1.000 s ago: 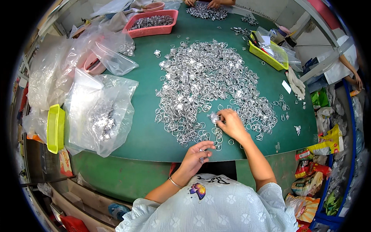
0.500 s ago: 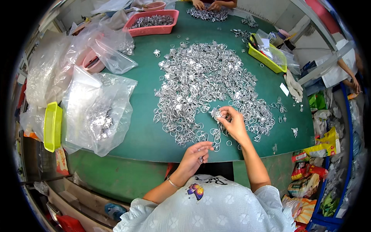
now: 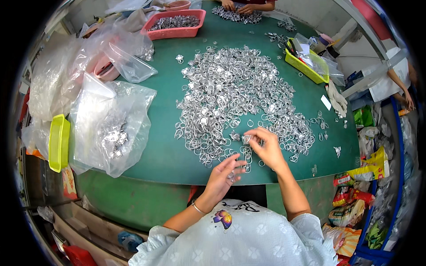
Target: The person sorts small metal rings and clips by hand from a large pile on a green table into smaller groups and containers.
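Note:
A large heap of small silver metal rings (image 3: 235, 95) covers the middle of the green table (image 3: 164, 155). My right hand (image 3: 262, 147) is at the heap's near edge, its fingertips pinched on one silver ring piece (image 3: 245, 138). My left hand (image 3: 224, 174) hovers just below and left of it over the table's front edge, fingers curled around several small silver pieces. The two hands are a little apart.
A clear plastic bag (image 3: 113, 128) with silver pieces lies at the left, beside a yellow tray (image 3: 58, 142) and more bags (image 3: 124, 53). A pink tray (image 3: 175, 22) of pieces and another person's hands (image 3: 239, 6) are at the far edge. A yellow tray (image 3: 305, 64) stands at right.
My right hand has lifted slightly and pinched a ring. My left hand has risen from the table edge toward it.

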`<control>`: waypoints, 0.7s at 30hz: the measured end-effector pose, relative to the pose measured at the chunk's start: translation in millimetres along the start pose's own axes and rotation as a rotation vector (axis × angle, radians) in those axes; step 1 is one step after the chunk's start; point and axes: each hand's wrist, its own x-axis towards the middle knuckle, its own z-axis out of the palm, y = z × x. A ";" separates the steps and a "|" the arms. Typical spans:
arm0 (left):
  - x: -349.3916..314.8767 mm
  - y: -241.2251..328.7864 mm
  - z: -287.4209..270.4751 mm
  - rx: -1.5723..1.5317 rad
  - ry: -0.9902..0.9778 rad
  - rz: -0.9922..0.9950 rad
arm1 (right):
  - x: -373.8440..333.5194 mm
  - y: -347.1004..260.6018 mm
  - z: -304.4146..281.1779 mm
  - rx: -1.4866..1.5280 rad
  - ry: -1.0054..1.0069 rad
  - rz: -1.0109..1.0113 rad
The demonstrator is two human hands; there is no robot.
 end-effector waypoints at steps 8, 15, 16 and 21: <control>12.9 -9.6 -32.4 -0.096 -0.157 0.018 | 5.5 -3.5 4.8 0.116 -0.185 -0.119; 4.5 -7.7 -21.7 -0.108 -0.078 -0.042 | 29.5 41.5 21.6 0.042 -0.070 -0.045; 7.3 -11.8 -32.2 -0.120 -0.139 -0.035 | 28.0 37.9 18.0 0.228 -0.079 0.063; 6.6 -5.5 -21.6 -0.018 -0.039 0.013 | 8.7 24.1 11.2 0.191 -0.063 0.119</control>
